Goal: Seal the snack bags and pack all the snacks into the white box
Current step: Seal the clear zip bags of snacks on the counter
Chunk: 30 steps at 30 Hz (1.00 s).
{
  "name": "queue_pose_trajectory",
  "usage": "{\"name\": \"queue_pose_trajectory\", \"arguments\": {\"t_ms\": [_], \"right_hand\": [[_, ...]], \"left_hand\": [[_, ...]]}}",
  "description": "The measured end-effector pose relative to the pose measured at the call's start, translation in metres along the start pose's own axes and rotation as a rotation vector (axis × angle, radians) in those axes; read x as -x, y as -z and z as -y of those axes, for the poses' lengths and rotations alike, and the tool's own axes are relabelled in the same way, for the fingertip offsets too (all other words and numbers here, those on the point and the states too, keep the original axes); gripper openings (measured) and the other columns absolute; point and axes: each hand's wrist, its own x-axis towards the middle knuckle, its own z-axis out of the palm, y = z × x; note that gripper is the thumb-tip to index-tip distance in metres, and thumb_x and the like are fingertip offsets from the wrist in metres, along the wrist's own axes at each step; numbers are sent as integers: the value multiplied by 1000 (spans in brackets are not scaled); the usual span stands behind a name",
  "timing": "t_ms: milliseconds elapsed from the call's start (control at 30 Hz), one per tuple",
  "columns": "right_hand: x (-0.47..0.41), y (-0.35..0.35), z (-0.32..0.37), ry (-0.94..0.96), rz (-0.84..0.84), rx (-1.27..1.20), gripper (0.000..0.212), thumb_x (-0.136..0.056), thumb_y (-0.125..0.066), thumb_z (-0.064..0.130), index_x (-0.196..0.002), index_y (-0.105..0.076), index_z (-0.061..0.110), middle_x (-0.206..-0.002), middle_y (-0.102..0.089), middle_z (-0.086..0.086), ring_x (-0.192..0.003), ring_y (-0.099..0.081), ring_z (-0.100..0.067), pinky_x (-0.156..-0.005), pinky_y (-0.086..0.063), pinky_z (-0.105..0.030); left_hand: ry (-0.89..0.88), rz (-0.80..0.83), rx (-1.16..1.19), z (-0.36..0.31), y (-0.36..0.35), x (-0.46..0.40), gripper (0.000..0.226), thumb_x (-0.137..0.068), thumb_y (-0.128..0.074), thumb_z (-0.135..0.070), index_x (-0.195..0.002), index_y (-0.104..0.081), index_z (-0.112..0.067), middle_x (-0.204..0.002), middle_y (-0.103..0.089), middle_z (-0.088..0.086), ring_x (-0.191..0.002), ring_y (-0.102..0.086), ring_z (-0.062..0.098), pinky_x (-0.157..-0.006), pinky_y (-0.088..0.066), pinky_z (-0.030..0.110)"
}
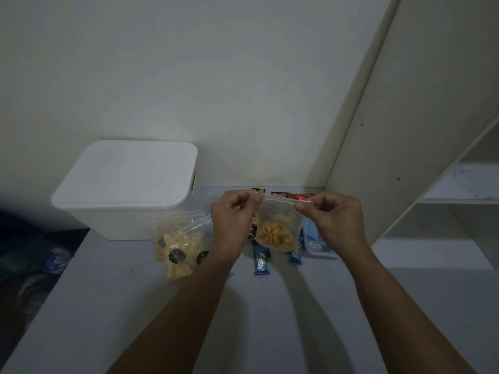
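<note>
I hold a clear zip bag of orange-yellow snacks (276, 233) upright above the table. My left hand (233, 220) pinches the left end of its top strip and my right hand (332, 220) pinches the right end. The white box (127, 190) stands at the back left with its lid on. Two or three clear snack bags (178, 241) with yellow pieces and dark round labels lie in front of the box. Two blue wrapped bars (261, 259) lie below the held bag.
A light blue packet (316, 238) lies under my right hand, and dark red and black wrappers (294, 197) sit by the wall. Cream shelving (445, 201) rises at the right. The table's left edge (54, 290) drops to dark cloth.
</note>
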Motion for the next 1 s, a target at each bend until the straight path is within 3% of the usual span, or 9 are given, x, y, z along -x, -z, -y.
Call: {"name": "queue_pose_trajectory", "arguments": {"t_ms": [100,233,367,467,633,733,800,933,1000], "right_hand": [[2,-2,-2,29,-12,3,17,-70,-82,13,-64,-71,25,-59,-68,11,-52,-61,0,-53,-50,-12],[3,-5,-6,84,-6,-9,24,-69,-82,10,-62,-70,29,-62,-70,8,-61,-65,-9,-59,-52,-16],[4,-6,-10,111,32,-45,22,-70,-81,6,-65,-71,25,-66,-71,11,-63,-66,-5,-63,-52,-16],[5,-5,-16,109,44,-42,10,-73,-79,11,-71,-72,16,-68,-72,7,-65,-68,-9,-63,-54,-21],[8,-8,-18,66,132,-7,1,-80,-74,11,-81,-73,11,-76,-72,-5,-72,-68,-20,-67,-58,-26],[5,-11,-19,53,167,34,15,-83,-69,4,-75,-72,17,-72,-70,-2,-70,-67,-18,-66,-56,-25],[4,-13,-19,38,229,74,17,-86,-65,6,-74,-70,18,-72,-69,-4,-69,-65,-18,-64,-55,-24],[4,-18,-21,14,289,145,19,-89,-62,7,-73,-66,17,-74,-67,-9,-71,-62,-21,-65,-52,-30],[4,-20,-20,12,306,153,16,-88,-62,7,-74,-67,12,-75,-67,-10,-71,-61,-21,-64,-50,-29]], "left_hand": [[24,-165,-82,-2,-2,6,40,-72,-77,-41,-81,-61,-6,-74,-59,2,-65,-53,10,-63,-50,24],[182,56,-6,-9,-4,8,40,-84,-67,-37,-63,-62,-3,-55,-58,-1,-52,-55,8,-50,-45,18],[267,217,74,-11,-1,5,20,-89,-61,-20,-76,-69,-7,-66,-63,4,-63,-58,15,-60,-46,28],[223,243,78,-9,1,6,14,-90,-60,-14,-80,-70,-9,-66,-64,2,-62,-58,9,-58,-47,23],[236,214,83,-7,-3,9,14,-88,-59,-8,-82,-69,-1,-70,-63,9,-67,-58,17,-60,-47,28],[239,200,87,-5,-3,12,14,-85,-60,-5,-81,-66,7,-74,-61,16,-72,-57,24,-63,-50,33],[242,198,88,-3,-1,14,13,-86,-59,-5,-77,-66,1,-75,-62,15,-73,-59,23,-67,-53,36],[252,167,62,2,5,16,18,-88,-52,-5,-74,-64,-3,-71,-61,6,-67,-57,14,-58,-51,23],[245,77,87,9,10,17,18,-87,-50,-3,-73,-62,-5,-71,-59,5,-66,-55,15,-57,-48,24]]}}
